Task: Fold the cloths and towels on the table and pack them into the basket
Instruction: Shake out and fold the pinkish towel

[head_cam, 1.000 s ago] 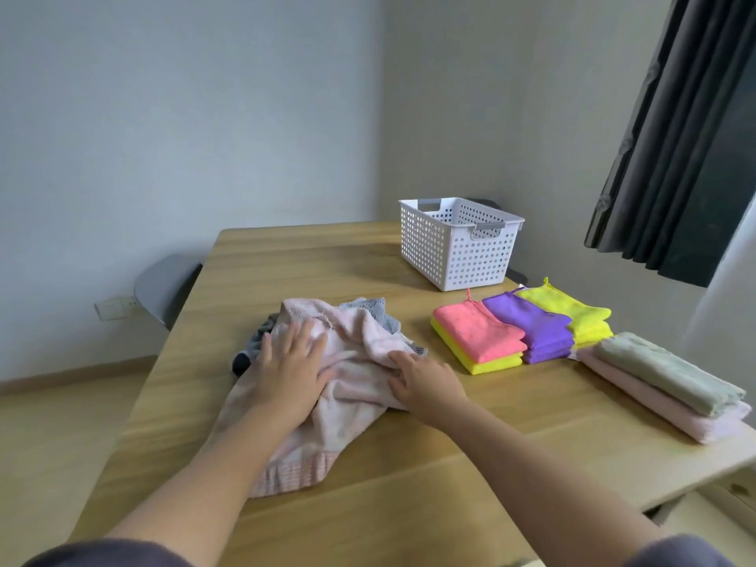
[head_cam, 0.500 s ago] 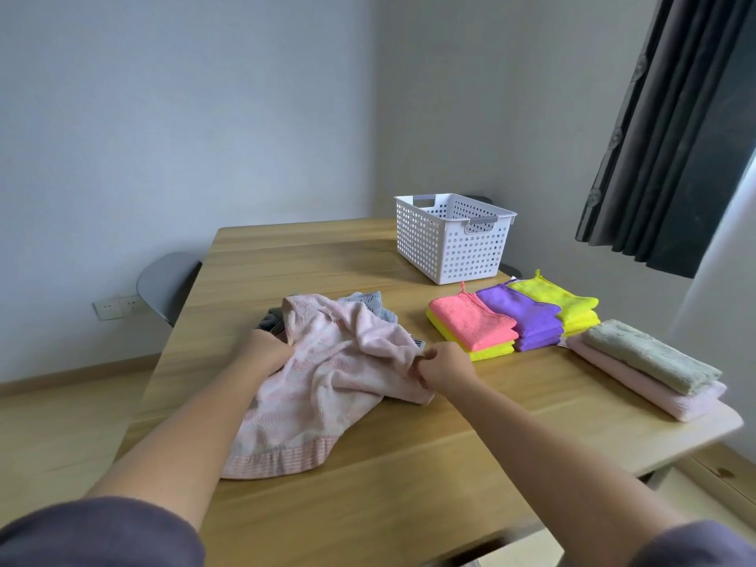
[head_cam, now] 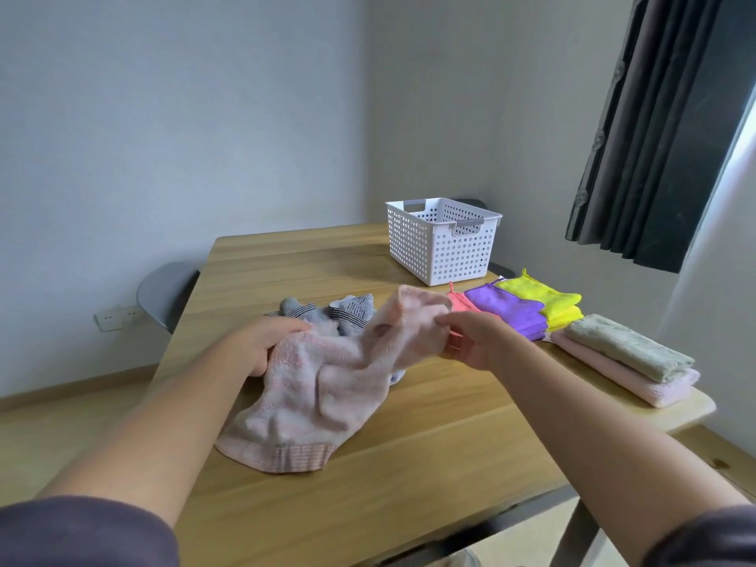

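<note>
A crumpled pink towel (head_cam: 315, 394) lies in the middle of the wooden table (head_cam: 429, 464). My right hand (head_cam: 470, 341) pinches one edge of it and holds that edge raised above the table. My left hand (head_cam: 262, 343) grips the towel's left side. Behind the pink towel a grey striped towel (head_cam: 347, 315) lies bunched up, partly hidden. The white perforated basket (head_cam: 444, 243) stands at the far right of the table, and nothing shows inside it.
Folded cloths lie to the right: coral (head_cam: 460, 302), purple (head_cam: 509, 311) and yellow (head_cam: 544, 296) stacks. Nearer the right edge sit a folded green towel (head_cam: 626, 347) on a folded pink towel (head_cam: 638, 386). A grey chair (head_cam: 165, 292) stands at the left, a dark curtain (head_cam: 662, 128) at the right.
Both hands went from pressing flat on the pink towel to taking hold of it. My right hand has lifted its edge up, uncovering more of the grey towel.
</note>
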Available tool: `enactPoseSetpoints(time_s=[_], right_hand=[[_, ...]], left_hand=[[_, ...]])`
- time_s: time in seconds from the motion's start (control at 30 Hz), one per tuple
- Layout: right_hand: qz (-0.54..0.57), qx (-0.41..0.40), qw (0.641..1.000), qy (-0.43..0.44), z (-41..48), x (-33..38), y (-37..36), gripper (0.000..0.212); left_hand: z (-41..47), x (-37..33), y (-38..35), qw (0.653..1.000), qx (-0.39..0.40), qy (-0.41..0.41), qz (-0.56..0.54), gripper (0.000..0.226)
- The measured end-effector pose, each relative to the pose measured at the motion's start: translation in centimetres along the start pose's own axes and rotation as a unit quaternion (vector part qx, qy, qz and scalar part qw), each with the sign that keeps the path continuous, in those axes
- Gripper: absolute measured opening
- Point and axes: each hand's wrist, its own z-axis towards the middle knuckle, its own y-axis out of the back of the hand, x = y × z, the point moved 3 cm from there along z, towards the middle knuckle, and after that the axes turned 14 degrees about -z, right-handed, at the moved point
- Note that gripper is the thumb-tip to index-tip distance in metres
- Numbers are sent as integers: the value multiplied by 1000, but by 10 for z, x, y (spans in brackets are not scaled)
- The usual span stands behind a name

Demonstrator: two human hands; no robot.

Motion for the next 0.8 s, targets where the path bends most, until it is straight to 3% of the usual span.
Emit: enactPoseSetpoints(time_s=[0.07,0.2,0.33,0.4,0.47,0.5,0.6,0.7,0.8], right_hand=[[-24,-20,1000,0,-4,-4,7,14],[-120,-87,987,67,1,3,24,22],[-151,-26,986,66,4,5,25,25],[-110,4,989,98,-3,10,25,23],[-63,-19,984,165,-10,18,37,28],[-59,-39,979,190,-11,19,46,32],[-177,-115,953,217,-14,9,73,42],[-256,-132,930,230,-16,-2,76,44],[-261,-143,923,243,-17,-2,76,43]], left_hand=[[-2,3,-2,1000,-5,22,8,17],[2,0,-2,999,-21,-24,-30,19],[-9,6,-10,1000,3,10,-2,11],[-9,4,-15,995,-4,-82,-48,8],[-14,-5,-14,965,-26,-235,-117,25],[-18,-7,-9,952,-38,-274,-130,36],[-19,4,9,948,-71,-308,-27,58],[-14,16,12,948,-79,-305,52,52],[-17,14,9,939,-100,-323,70,42]])
